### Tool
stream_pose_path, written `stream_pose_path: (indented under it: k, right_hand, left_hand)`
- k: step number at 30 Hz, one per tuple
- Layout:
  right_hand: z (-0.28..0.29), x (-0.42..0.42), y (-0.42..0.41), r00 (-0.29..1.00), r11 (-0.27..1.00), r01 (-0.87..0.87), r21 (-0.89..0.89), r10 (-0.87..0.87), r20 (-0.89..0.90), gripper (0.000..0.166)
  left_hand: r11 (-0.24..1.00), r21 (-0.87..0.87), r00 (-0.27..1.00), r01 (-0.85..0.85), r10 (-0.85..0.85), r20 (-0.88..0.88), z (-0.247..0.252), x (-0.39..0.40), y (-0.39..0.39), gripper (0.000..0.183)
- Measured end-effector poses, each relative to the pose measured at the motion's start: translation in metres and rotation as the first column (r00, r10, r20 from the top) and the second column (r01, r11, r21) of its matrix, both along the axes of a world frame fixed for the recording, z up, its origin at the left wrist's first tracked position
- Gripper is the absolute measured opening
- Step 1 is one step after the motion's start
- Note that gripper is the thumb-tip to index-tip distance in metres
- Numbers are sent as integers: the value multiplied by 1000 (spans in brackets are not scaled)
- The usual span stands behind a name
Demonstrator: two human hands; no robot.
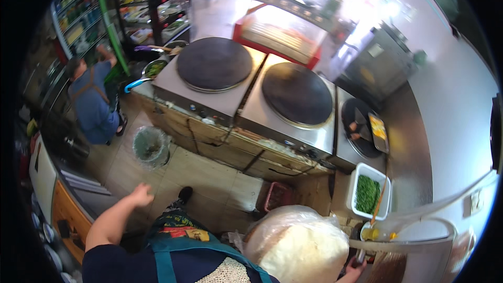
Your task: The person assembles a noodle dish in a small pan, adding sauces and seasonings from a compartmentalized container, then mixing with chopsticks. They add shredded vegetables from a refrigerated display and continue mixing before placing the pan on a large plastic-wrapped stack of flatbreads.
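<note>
My left hand (142, 195) hangs over the tiled floor on the left with nothing in it, its fingers loosely bent. At the lower right, my right hand (354, 270) is closed around a dark handle (359, 258), partly hidden by the rim beside it. Just above that handle is a small white container (368, 232) with yellow liquid and a long wooden stick in it. Left of my right hand lies a large stack of pale flatbreads (304, 253), partly wrapped in clear plastic. A white tub of chopped greens (368, 194) stands beyond.
Two round black griddles (214, 64) (297, 94) top the steel counter ahead. A black pan (359, 125) holds scrapers beside a tray of yellow food (378, 127). A plastic-lined bin (151, 147) and a red basket (278, 196) stand on the floor. A co-worker (92, 102) crouches at left.
</note>
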State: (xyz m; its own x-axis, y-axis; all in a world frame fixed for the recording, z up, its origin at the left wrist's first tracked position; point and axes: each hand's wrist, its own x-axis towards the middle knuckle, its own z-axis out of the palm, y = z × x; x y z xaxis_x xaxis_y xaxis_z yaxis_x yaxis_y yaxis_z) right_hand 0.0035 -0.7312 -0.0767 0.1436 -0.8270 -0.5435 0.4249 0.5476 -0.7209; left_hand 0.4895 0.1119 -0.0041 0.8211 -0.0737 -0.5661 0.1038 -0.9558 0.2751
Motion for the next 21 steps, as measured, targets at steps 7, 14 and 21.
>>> stream_pose_path:
  k: [7,14,21]
  right_hand:
    - [43,-2,104,803,853,519,-53,-465,373,22]
    - [193,229,323,930,954,263,145,-290,224,18]
    - [209,430,444,848,988,66,138,-128,515,37]
  left_hand:
    - [893,-412,408,180,313,858,93,274,57,31]
    - [675,-470,784,-568,618,-60,36,523,176,28]
    - [-200,-288,317,-937,-135,-939,-18,518,152,18]
